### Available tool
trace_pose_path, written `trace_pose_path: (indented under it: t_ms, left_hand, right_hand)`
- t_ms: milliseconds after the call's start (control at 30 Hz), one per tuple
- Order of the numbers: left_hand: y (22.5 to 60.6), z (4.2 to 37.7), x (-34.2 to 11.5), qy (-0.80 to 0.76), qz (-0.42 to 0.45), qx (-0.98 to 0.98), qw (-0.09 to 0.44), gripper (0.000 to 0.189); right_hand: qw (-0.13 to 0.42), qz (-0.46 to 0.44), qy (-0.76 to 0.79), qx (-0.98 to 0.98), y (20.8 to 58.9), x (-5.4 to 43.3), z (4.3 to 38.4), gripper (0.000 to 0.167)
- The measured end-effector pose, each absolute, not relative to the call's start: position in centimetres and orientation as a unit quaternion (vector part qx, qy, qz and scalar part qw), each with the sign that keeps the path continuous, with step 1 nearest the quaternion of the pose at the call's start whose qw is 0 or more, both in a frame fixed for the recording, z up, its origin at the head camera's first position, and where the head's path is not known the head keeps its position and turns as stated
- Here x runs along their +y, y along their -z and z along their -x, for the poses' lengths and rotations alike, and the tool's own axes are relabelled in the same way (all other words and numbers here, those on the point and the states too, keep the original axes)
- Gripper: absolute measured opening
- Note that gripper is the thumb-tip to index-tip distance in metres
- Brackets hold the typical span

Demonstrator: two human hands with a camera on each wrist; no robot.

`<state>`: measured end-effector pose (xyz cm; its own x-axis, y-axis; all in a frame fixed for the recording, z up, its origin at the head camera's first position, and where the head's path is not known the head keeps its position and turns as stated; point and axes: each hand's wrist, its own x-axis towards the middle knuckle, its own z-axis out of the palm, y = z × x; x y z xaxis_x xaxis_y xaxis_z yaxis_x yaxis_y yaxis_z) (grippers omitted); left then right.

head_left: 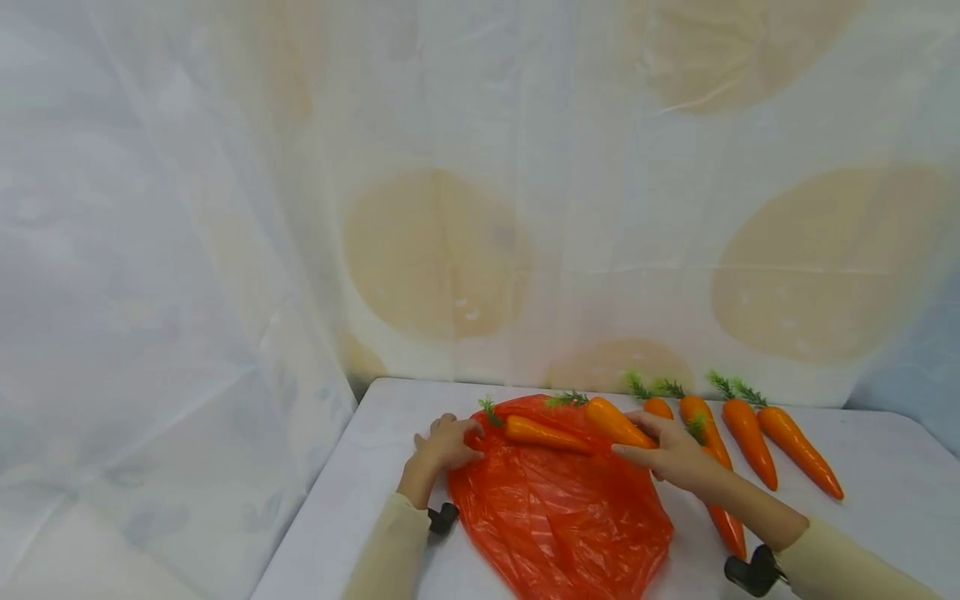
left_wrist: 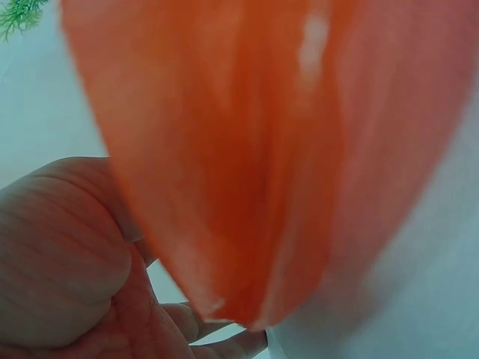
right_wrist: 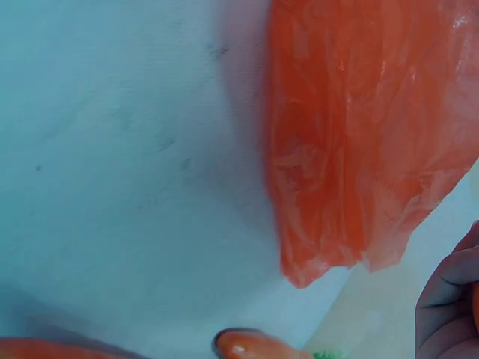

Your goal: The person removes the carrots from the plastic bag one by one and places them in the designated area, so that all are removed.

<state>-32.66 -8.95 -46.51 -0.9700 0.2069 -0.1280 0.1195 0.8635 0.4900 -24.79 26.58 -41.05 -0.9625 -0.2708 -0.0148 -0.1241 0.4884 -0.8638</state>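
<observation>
A red plastic bag (head_left: 555, 517) lies spread on the table. At its left edge is my left hand (head_left: 447, 443), with curled fingers holding the plastic; in the left wrist view the bag (left_wrist: 239, 149) hides part of the thumb and fingers. A glossy carrot (head_left: 547, 435) with green leaves lies at the bag's upper part; whether it is inside or on top I cannot tell. My right hand (head_left: 675, 450) grips the thick body of another carrot (head_left: 611, 419) over the bag's upper right, its leaves pointing left. Only part of the right hand (right_wrist: 449, 299) shows in the right wrist view.
Several more carrots lie to the right on the white table (head_left: 885, 483), among them one carrot (head_left: 798, 450) farthest right and one carrot (head_left: 726, 529) under my right forearm. A spotted pale curtain (head_left: 615, 250) hangs behind the table's back edge.
</observation>
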Motion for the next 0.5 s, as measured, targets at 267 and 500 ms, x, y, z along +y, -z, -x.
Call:
trace_pose_path:
  t_ms: [267,500]
  left_hand:
    - [46.5,32.7,-8.9,-0.244,-0.084,0.962,0.09,0.023]
    - [46.5,32.7,-9.0,-0.245,-0.082,0.962,0.09,0.023]
  right_hand:
    - [0.079,0.081,0.486,0.867,41.0,27.6,24.3,0.065]
    - [0.078,0.075,0.487,0.867,41.3,29.2,23.8,0.06]
